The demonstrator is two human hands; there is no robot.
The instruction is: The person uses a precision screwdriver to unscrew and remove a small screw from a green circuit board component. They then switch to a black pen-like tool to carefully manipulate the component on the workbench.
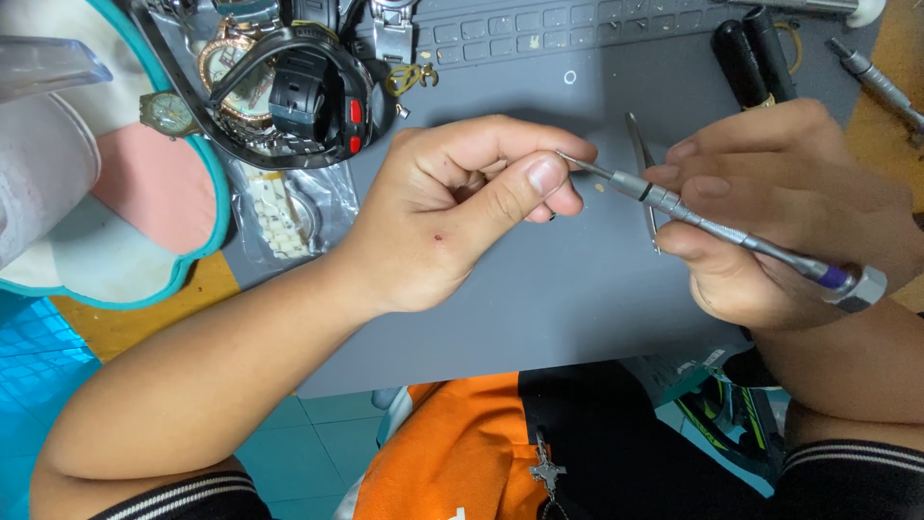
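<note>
My left hand [462, 207] rests on the grey work mat [539, 299], fingers curled and thumb pinched against them; whatever it holds is too small or hidden to make out. My right hand [789, 202] grips a thin metal precision screwdriver [731, 236] with a purple band near its cap. The tool's fine tip points left and meets my left thumb and fingertips. A pair of metal tweezers [643, 154] lies on the mat, partly under my right fingers.
Several wristwatches [289, 87] are piled at the mat's upper left. A clear bag of small white parts [284, 217] lies below them. A teal-rimmed tray [125, 202] sits at left. Black-handled tools [756, 58] and another screwdriver [876, 82] lie upper right.
</note>
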